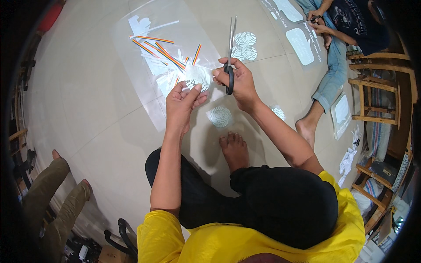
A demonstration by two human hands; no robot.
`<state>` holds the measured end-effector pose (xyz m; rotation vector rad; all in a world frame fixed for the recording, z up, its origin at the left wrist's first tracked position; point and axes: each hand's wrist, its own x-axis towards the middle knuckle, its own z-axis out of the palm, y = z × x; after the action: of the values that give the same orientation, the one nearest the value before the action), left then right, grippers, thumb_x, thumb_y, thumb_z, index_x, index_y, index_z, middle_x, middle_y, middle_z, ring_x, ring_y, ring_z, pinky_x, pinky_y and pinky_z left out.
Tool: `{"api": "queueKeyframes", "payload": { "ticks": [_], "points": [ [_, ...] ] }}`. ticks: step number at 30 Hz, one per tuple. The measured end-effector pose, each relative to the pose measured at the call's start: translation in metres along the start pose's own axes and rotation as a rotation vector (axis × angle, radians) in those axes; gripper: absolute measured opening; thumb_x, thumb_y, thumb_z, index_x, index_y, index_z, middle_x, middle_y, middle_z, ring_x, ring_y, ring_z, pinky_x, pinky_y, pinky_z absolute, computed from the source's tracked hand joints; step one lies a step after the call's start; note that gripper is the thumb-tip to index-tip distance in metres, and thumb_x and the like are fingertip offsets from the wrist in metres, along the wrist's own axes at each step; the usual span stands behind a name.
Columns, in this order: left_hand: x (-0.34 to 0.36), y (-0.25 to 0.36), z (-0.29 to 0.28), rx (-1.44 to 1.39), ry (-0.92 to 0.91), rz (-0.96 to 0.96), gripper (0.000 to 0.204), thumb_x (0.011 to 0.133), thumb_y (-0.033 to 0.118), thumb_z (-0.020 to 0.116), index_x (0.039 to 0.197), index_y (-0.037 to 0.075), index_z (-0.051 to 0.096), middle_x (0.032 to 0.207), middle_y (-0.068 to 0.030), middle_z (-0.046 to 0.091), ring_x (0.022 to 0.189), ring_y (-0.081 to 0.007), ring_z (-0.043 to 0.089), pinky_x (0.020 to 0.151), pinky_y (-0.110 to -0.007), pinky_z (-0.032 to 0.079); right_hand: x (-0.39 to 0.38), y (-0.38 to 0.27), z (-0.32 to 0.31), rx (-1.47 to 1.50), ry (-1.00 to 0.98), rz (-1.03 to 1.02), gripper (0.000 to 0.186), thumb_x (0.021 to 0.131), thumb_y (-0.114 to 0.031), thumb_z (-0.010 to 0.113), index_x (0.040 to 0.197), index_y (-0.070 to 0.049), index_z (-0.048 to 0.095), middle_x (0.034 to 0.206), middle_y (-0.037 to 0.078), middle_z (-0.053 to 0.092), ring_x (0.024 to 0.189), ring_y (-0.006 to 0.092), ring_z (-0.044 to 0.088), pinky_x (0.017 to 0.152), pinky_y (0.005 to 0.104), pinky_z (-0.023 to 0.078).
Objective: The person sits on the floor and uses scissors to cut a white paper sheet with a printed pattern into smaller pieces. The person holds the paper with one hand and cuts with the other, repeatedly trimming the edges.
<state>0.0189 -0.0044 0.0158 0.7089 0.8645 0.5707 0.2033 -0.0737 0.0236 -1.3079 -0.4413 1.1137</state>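
Note:
My left hand point(184, 101) pinches a round, pale cut-out point(199, 82) with a dark wavy pattern by its lower edge. Black-handled scissors point(229, 79) hang on the fingers of my right hand point(242, 83), their blades pointing away from me, clear of the cut-out. The right thumb and forefinger come together beside the cut-out's upper right edge; I cannot tell whether they also grip a bit of it. Below the hands lies a similar round cut-out point(220, 117) on the floor. Further round pieces point(244, 45) lie beyond the scissors, and another point(277, 112) is partly behind my right forearm.
A clear plastic sheet point(153, 107) on the tiled floor bears white scraps and rainbow-striped strips point(164, 55). At upper right a co-worker's hands point(322, 24) hold dark scissors over a printed sheet point(302, 46). Wooden stools point(377, 98) stand right; another person's legs point(57, 193) are left.

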Motion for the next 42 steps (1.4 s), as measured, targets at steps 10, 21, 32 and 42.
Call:
{"api": "queueKeyframes", "payload": {
  "ticks": [10, 21, 32, 42],
  "points": [
    [-0.003, 0.005, 0.002, 0.101, -0.071, -0.039, 0.038, 0.102, 0.011, 0.072, 0.135, -0.004, 0.059, 0.116, -0.0123, 0.075, 0.099, -0.0239, 0.078, 0.081, -0.029, 0.065, 0.008, -0.002, 0.001, -0.068, -0.074, 0.013, 0.053, 0.088, -0.012, 0.086, 0.130, 0.002, 0.057, 0.095, 0.009, 0.075, 0.085, 0.0117, 0.070, 0.076, 0.0255, 0.055],
    [0.001, 0.001, -0.008, 0.066, 0.081, -0.030, 0.036, 0.104, 0.028, 0.072, 0.127, 0.001, 0.066, 0.115, -0.0077, 0.076, 0.101, -0.0246, 0.078, 0.070, -0.024, 0.061, -0.029, 0.028, -0.018, -0.179, -0.154, 0.096, 0.045, 0.093, -0.014, 0.084, 0.128, 0.000, 0.060, 0.086, 0.003, 0.071, 0.073, 0.0065, 0.063, 0.065, 0.0227, 0.050],
    [0.002, -0.001, -0.007, 0.035, 0.080, -0.002, 0.034, 0.104, 0.023, 0.072, 0.128, 0.000, 0.066, 0.116, -0.0070, 0.075, 0.102, -0.0214, 0.077, 0.078, -0.027, 0.063, -0.082, 0.065, -0.026, -0.178, -0.281, 0.292, 0.036, 0.095, -0.022, 0.084, 0.121, -0.005, 0.066, 0.077, -0.002, 0.066, 0.067, 0.0060, 0.060, 0.063, 0.0246, 0.052],
    [0.000, -0.002, -0.001, -0.005, 0.059, 0.045, 0.029, 0.103, 0.016, 0.072, 0.125, -0.003, 0.067, 0.114, -0.0082, 0.075, 0.099, -0.0162, 0.074, 0.092, -0.036, 0.065, -0.076, 0.055, -0.018, -0.211, -0.258, 0.262, 0.033, 0.096, -0.021, 0.082, 0.118, -0.004, 0.067, 0.074, -0.002, 0.066, 0.063, 0.0046, 0.058, 0.059, 0.0224, 0.048]
  ]
}}
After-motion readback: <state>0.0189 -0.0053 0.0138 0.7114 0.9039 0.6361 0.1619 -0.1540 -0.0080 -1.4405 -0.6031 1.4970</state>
